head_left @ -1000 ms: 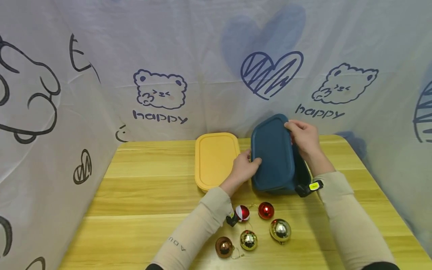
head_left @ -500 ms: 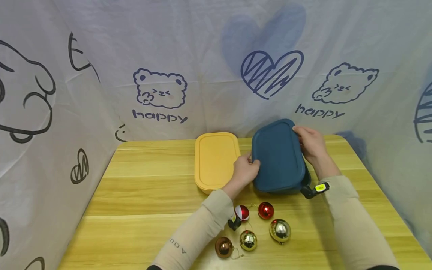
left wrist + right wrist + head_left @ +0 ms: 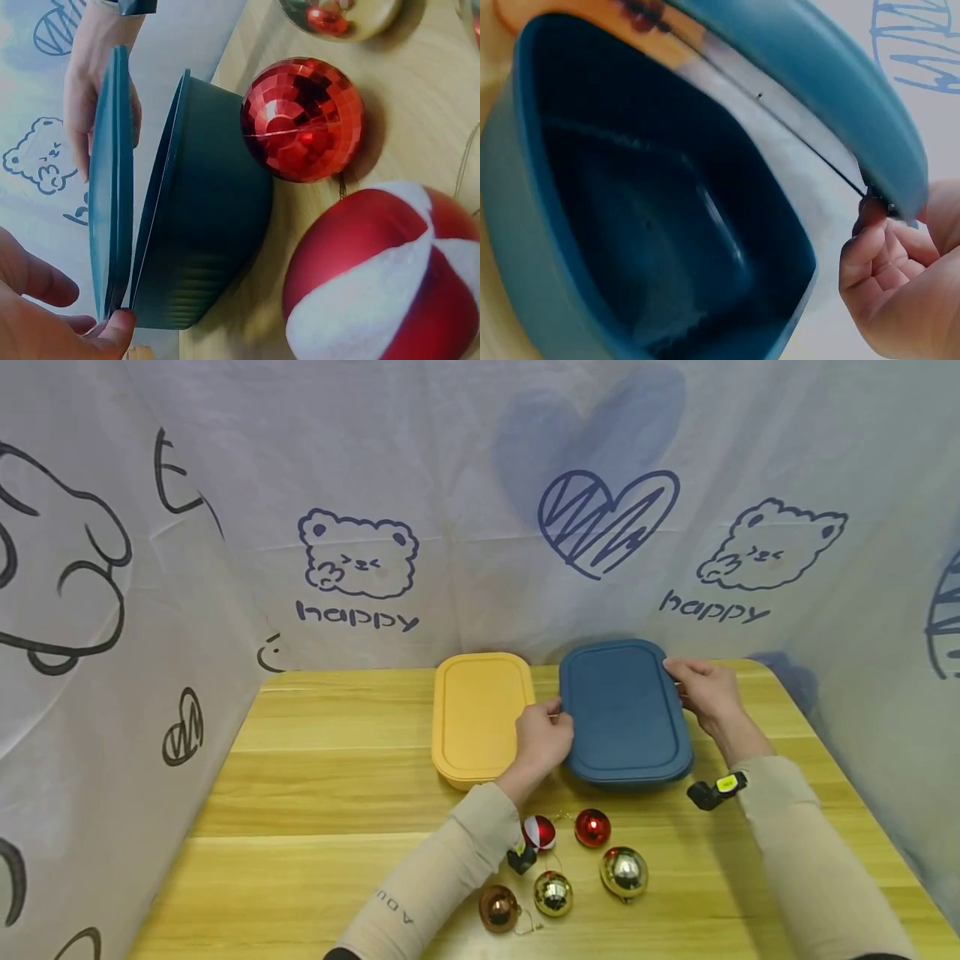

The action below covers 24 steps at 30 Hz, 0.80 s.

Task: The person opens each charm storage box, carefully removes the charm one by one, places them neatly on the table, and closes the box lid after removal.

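Note:
A dark blue lid is held over its blue box. Between lid and box a gap shows in both wrist views. My left hand pinches the lid's left edge, with a fingertip close to the box rim in the left wrist view. On the opposite side, my right hand grips the lid's right edge between thumb and fingers. The right wrist view looks into the box, whose dark inside shows no objects. Most of the box is hidden under the lid in the head view.
A yellow lidded box stands just left. In front lie a red-and-white ornament ball, a red ball, a large gold ball, a faceted gold ball and a brown ball on the wooden table.
The lid has come down from a steep tilt to nearly level over the box. My right hand has moved lower and rightward with its edge; my left hand has barely shifted.

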{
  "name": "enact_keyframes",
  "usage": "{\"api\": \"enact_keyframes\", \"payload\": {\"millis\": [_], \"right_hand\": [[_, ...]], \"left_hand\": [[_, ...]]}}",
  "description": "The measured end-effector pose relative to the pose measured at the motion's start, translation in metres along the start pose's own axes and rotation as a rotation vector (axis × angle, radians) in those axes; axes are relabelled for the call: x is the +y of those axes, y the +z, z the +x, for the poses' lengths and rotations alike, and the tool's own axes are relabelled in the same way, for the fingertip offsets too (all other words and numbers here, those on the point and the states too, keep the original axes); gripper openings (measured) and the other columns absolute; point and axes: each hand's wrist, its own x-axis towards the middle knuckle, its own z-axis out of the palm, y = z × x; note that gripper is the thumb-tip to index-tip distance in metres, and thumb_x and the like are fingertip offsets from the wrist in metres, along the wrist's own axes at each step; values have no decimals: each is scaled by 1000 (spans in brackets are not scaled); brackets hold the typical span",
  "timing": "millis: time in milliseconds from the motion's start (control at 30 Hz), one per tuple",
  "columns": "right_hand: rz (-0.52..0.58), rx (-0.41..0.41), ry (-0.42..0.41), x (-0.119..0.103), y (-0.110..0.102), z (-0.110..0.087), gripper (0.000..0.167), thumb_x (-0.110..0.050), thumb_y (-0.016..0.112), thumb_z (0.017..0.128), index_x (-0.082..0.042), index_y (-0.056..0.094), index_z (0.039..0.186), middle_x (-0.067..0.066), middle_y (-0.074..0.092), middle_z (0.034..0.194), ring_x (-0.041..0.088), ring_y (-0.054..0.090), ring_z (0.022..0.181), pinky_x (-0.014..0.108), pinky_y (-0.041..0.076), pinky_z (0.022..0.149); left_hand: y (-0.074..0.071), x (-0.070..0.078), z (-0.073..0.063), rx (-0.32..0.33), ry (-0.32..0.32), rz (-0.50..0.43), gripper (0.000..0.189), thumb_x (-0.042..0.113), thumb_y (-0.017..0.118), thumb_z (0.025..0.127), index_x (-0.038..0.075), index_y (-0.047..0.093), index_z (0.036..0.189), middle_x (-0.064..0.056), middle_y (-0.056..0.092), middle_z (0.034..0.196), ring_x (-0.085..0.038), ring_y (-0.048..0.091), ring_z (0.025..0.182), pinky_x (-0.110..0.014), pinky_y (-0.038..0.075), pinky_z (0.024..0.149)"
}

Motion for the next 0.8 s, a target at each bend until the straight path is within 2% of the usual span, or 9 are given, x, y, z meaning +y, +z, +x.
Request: {"api": "enact_keyframes", "payload": {"millis": [133,200,333,400,467,800], "right_hand": [[-68,32,-15,6,-2,6,61,-36,66,104,5,57,148,-24,63,75,-4,66,67,17,59,64],[-98,35,-23,9,-2,9,60,-37,65,104,5,58,147,-20,65,82,-5,65,68,17,59,65],[-175,25,-22,12,-2,11,60,-40,63,105,3,60,147,6,70,117,-7,62,73,15,58,67],[-210,12,-25,13,-3,12,60,-41,61,106,2,59,148,19,66,134,-7,60,75,14,57,67],[-241,2,-30,14,-3,13,60,-42,60,106,2,58,148,25,61,144,-7,59,77,13,56,67],[-317,5,-51,23,-2,19,58,-40,58,107,1,58,148,28,58,149,10,60,100,11,51,67]], "left_hand": [[2,1,1,-3,-2,-17,40,7,56,102,-2,66,139,-19,75,128,-25,76,106,-23,59,74],[4,1,1,-2,-6,-20,39,7,56,102,-2,67,138,-18,75,127,-24,77,105,-22,58,73],[7,0,3,-3,-9,-16,38,7,57,101,-1,69,136,-17,77,124,-22,76,103,-20,57,70],[8,-1,4,-5,-14,-16,38,8,58,101,-1,70,136,-16,77,123,-21,76,101,-20,56,69],[10,-1,4,-9,-19,-12,38,8,58,101,0,70,136,-16,77,122,-18,75,98,-19,54,67],[15,-4,8,-15,-33,9,38,8,58,100,2,71,136,-15,78,122,-11,69,85,-17,47,61]]}}
